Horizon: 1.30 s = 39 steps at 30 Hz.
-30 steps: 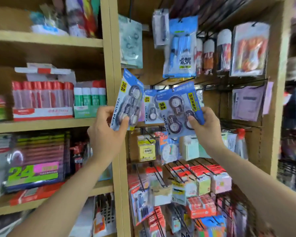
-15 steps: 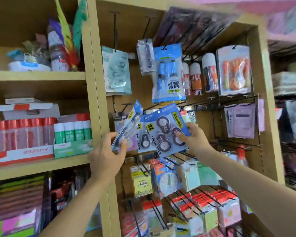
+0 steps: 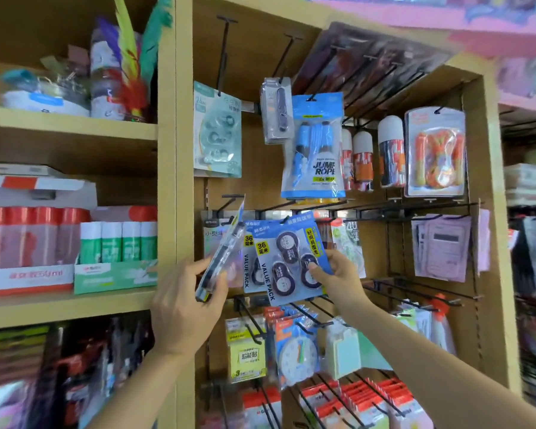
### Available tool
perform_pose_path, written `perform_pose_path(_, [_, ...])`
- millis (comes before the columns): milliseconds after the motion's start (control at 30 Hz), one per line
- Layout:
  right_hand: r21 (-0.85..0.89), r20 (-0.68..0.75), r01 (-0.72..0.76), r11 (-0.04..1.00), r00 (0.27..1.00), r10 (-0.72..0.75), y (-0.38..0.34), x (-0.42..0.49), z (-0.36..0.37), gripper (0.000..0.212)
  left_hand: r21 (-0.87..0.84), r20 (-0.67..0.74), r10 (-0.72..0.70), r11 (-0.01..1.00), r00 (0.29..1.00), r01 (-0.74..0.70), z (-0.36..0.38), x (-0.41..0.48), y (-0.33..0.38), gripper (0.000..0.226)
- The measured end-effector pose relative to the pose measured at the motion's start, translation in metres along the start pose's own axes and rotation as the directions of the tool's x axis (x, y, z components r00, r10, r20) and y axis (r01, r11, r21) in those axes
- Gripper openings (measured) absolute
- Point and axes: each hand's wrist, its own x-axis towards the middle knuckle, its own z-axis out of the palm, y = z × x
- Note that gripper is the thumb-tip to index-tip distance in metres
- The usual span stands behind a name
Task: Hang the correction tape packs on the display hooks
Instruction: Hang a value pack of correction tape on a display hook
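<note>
Left hand [image 3: 183, 308] gripping one correction tape pack [image 3: 220, 255] (edge-on), right hand [image 3: 338, 278] pinching another pack [image 3: 287, 261] at the hooks [image 3: 229, 201]

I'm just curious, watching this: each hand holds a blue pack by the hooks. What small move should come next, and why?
Probably the right hand should ease its pack onto the hook and slide it back. The pack's top sits right at that hook, tilted, and whether it is threaded yet is unclear. The left hand holds a second pack edge-on beside it.
</note>
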Motion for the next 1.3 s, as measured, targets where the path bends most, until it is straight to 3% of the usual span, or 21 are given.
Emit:
perform_pose_path(333, [-0.290,-0.018,-0.056,0.955,0.998,0.053,0.015,0.047,0.028,0.020,-0.055,0.007,0.005,0.998,1.000,-0.005,-0.002,0.000,0.000,0.024])
perform_pose_path(467, [-0.368,-0.088,-0.097,0.925,0.994,0.069,0.024,0.042,0.028,0.032,-0.052,0.024,-0.008,0.999,1.000,0.010,-0.003,-0.001,0.000,0.026])
perform_pose_path(600, [-0.404,-0.182,-0.032,0.914,0.982,-0.046,0.023,0.018,0.029,0.050,-0.056,0.079,-0.044,0.997,0.996,0.048,-0.002,-0.004,-0.003,0.032])
perform_pose_path(700, [-0.305,-0.048,0.060,0.950,0.996,-0.079,0.009,-0.009,0.034,0.043,-0.075,0.085,-0.039,0.996,0.996,0.045,-0.003,-0.004,-0.003,0.033])
perform_pose_path(767, [-0.187,0.095,0.049,0.981,0.995,-0.031,-0.002,-0.023,0.040,0.051,-0.085,0.092,-0.021,0.996,0.996,0.029,-0.004,-0.003,-0.002,0.033])
perform_pose_path(833, [0.009,0.221,-0.061,0.998,0.974,0.058,-0.016,-0.033,0.047,0.067,-0.096,0.123,-0.008,0.995,0.992,0.020,-0.005,-0.003,-0.003,0.036])
perform_pose_path(933, [0.316,0.338,-0.248,0.916,0.931,0.136,-0.030,-0.038,0.056,0.073,-0.094,0.135,0.016,0.996,0.991,-0.003,-0.006,-0.003,-0.004,0.039])
perform_pose_path(1100, [0.485,0.270,-0.232,0.843,0.957,0.108,-0.036,-0.043,0.060,0.065,-0.043,0.107,0.062,0.997,0.992,-0.057,-0.003,-0.003,-0.004,0.041])
perform_pose_path(1300, [0.460,0.119,-0.093,0.883,0.992,0.043,-0.039,-0.044,0.054,0.049,0.059,0.130,0.082,0.994,0.988,-0.090,-0.003,-0.001,-0.004,0.049])
